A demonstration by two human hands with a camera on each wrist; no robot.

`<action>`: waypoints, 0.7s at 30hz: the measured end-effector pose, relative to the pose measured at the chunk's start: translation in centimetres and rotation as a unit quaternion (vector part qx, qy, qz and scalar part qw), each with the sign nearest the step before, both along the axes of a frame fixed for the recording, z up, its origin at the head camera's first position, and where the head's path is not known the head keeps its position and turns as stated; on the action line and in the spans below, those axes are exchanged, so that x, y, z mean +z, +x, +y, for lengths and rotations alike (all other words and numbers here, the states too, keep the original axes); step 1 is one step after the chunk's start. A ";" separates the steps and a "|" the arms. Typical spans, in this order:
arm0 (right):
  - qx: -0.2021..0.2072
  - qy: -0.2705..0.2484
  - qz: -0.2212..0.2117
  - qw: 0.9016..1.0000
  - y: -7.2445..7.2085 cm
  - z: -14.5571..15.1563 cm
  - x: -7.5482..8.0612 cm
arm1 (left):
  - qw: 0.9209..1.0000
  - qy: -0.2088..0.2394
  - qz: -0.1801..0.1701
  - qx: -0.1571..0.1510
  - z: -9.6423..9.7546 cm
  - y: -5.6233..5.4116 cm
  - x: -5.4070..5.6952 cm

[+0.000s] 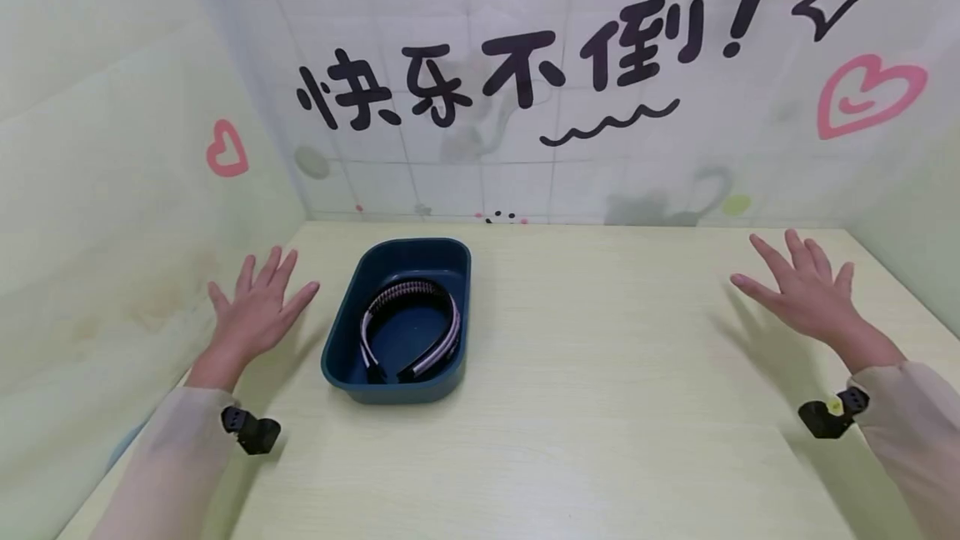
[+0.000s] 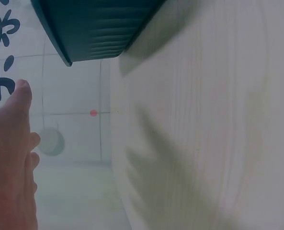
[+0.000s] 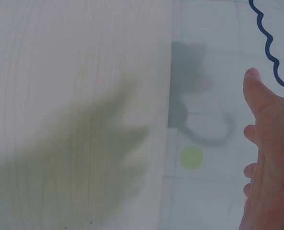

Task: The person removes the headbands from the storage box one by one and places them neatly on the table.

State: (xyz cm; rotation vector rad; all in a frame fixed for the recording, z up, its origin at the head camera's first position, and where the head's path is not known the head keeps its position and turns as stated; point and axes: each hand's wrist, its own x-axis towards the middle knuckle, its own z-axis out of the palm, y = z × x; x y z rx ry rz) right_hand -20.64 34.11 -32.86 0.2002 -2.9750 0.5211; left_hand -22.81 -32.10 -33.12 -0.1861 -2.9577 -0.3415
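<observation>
A dark blue plastic bin [image 1: 397, 394] stands on the left part of the table in the head view. Inside it lie headbands [image 1: 367, 332], light purple and black, close together; how many cannot be told. My left hand [image 1: 251, 315] hovers left of the bin with its fingers spread, holding nothing. Far to the right, my right hand [image 1: 810, 294] is held over the table, fingers apart and nothing in it. The left wrist view shows the outside of the bin [image 2: 94, 33] beyond the left thumb. In the right wrist view only the right hand [image 3: 271, 139] and its shadow appear over the table.
The pale wood-grain table [image 1: 600, 373] ends at a white cloth backdrop [image 1: 510, 165] with black writing and pink hearts. Cloth walls flank it on both sides. Each sleeved wrist carries a small black camera [image 1: 251, 430].
</observation>
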 end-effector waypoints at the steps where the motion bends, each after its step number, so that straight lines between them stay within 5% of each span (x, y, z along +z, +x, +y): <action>1: -0.001 0.000 -0.001 1.000 0.0 0.1 0.0 | 1.000 0.001 -0.001 0.000 0.0 -0.1 0.0; 13: 0.002 -0.015 -0.017 1.000 -0.3 -0.5 0.3 | 1.000 0.017 -0.007 -0.011 0.0 0.0 -0.4; 17: 0.032 -0.027 0.013 0.999 -0.5 -1.6 0.6 | 0.995 0.082 0.012 -0.049 1.2 0.2 -0.6; 21: 0.073 -0.063 0.017 0.995 -0.8 -3.4 0.9 | 0.978 0.189 0.010 -0.090 2.8 0.5 -0.6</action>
